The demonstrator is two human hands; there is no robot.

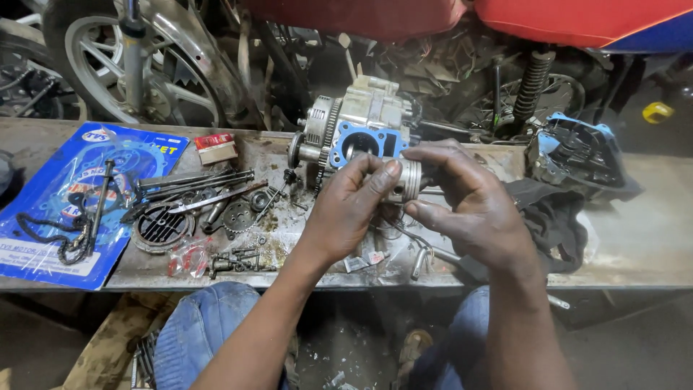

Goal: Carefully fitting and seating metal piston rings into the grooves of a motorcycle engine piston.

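hands: left hand (345,209) and right hand (473,209) both pinch the piston (406,179), held above the bench (628,245) just in front of the engine block (361,123)
slip risk: greasy fingers, it could drop onto the loose bolts (234,261)
gasket (359,142): probably easy to nick if bumped

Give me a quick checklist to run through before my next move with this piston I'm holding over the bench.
1. Piston held by both hands: ok, left hand and right hand both grip it.
2. Piston rings seated: cannot tell, fingers cover part of the grooves.
3. Engine block steady on the bench: ok, it rests there upright.
4. Blue gasket in place around the bore: ok.
5. Bench space below the hands: not ok, loose bolts and small parts lie scattered.
6. Rag in reach: ok, beside the right hand.
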